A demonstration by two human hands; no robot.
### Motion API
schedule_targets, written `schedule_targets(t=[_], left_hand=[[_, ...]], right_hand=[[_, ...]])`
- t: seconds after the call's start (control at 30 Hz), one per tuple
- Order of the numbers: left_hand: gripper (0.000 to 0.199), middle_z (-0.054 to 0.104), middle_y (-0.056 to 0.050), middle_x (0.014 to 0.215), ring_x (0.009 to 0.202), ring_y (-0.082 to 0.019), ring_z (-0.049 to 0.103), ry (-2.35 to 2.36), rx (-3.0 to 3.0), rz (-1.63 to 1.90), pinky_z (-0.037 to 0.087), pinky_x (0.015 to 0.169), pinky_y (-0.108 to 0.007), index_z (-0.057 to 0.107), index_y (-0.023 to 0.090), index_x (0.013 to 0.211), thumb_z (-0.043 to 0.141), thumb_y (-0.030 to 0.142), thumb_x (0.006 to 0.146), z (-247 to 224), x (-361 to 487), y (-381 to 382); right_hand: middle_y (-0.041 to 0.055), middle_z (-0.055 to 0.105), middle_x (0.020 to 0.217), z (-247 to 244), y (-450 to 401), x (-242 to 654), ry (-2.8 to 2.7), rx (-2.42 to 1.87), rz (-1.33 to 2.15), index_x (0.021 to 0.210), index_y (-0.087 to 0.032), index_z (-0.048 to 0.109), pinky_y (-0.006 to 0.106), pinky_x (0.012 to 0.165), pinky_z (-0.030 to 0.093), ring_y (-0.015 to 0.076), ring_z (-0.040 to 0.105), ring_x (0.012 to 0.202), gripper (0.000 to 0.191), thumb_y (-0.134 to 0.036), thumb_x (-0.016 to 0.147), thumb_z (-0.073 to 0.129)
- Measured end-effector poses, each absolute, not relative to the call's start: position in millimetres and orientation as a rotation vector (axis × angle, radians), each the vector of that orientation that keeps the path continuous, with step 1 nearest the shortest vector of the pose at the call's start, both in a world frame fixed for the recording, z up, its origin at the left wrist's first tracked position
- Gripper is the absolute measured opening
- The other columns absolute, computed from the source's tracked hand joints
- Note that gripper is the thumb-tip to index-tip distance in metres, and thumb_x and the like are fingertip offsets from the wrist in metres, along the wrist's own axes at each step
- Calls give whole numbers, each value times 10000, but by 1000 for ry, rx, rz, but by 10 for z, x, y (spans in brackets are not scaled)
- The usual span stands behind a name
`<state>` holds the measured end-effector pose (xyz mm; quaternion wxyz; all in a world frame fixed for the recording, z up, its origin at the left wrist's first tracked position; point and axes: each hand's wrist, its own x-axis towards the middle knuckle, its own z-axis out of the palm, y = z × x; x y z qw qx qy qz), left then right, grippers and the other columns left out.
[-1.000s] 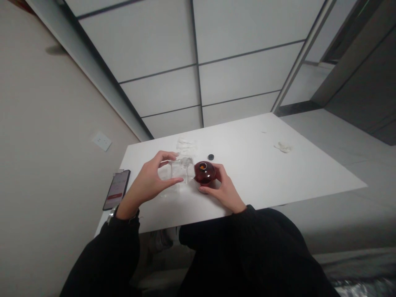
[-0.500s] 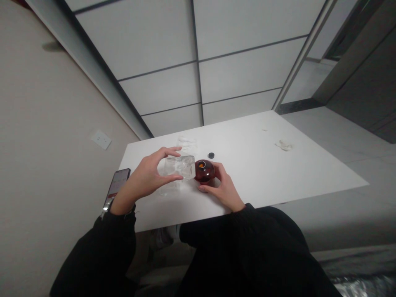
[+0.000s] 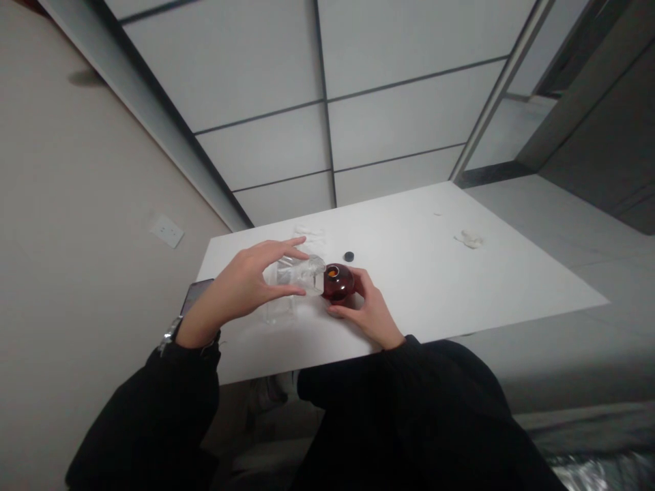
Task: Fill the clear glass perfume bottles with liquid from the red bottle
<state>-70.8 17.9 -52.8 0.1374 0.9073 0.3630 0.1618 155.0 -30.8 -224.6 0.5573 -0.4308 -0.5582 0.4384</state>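
My left hand (image 3: pixel 250 283) grips a clear, square-edged container (image 3: pixel 301 274) between thumb and fingers. The container is tilted to the right, and its near end sits close against the red bottle. My right hand (image 3: pixel 371 307) is wrapped around the right side of a round, dark red bottle (image 3: pixel 339 283). That bottle stands upright with its mouth uncovered, and something orange shows inside the neck. Just behind it lies a small black cap (image 3: pixel 348 256). Whether liquid passes between the two vessels is too blurred to tell.
A second clear, box-like thing (image 3: pixel 280 312) is on the white table (image 3: pixel 434 273) below my left hand. Behind are a clear wrapper (image 3: pixel 310 237) and, at right, crumpled tissue (image 3: pixel 469 239). A phone (image 3: pixel 197 293) lies partly under my left forearm at the table's left edge.
My left hand has turned and shifted slightly, tilting the clear container more, with its end beside the bottle. The left forearm now covers more of the phone. My right hand has stayed put.
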Motion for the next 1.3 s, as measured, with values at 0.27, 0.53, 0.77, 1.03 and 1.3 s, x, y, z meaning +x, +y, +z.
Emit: schedule_targets(t=[0.27, 0.53, 0.77, 1.03, 1.3], left_hand=[[521, 665, -111, 1482, 1331, -289, 664, 921, 2749, 475, 509, 1158, -458, 732, 248, 1285, 717, 612, 912, -503, -708, 221], [525, 668, -116, 1476, 1310, -289, 672, 855, 2819, 475, 533, 1138, -453, 738, 238, 1308, 700, 597, 927, -486, -691, 232], [506, 668, -104, 1478, 1300, -287, 680, 818, 2854, 472, 534, 1139, -464, 733, 261, 1338, 710, 566, 935, -459, -676, 246], [505, 672, -103, 1472, 1280, -289, 691, 800, 2865, 457, 546, 1125, -463, 742, 263, 1330, 695, 580, 940, -447, -659, 272], [498, 668, -92, 1478, 1286, -283, 684, 813, 2910, 429, 542, 1121, -449, 738, 279, 1338, 682, 585, 950, -427, -641, 260]], right_hand=[[103, 684, 1391, -2242, -314, 1546, -1311, -1003, 1042, 1335, -283, 540, 527, 1149, 482, 314, 657, 1301, 775, -365, 688, 959], [106, 696, 1376, -2231, -316, 1537, -1311, -1002, 1048, 1332, -272, 533, 514, 1135, 496, 305, 674, 1276, 769, -365, 694, 954], [104, 692, 1379, -2231, -325, 1539, -1314, -1022, 1041, 1338, -273, 529, 520, 1143, 488, 310, 665, 1286, 774, -376, 697, 951], [105, 681, 1403, -2220, -319, 1536, -1312, -998, 1048, 1353, -274, 529, 511, 1151, 485, 303, 656, 1303, 780, -355, 699, 947], [101, 694, 1383, -2223, -324, 1538, -1310, -993, 1038, 1343, -276, 537, 511, 1130, 510, 299, 677, 1277, 767, -360, 703, 952]])
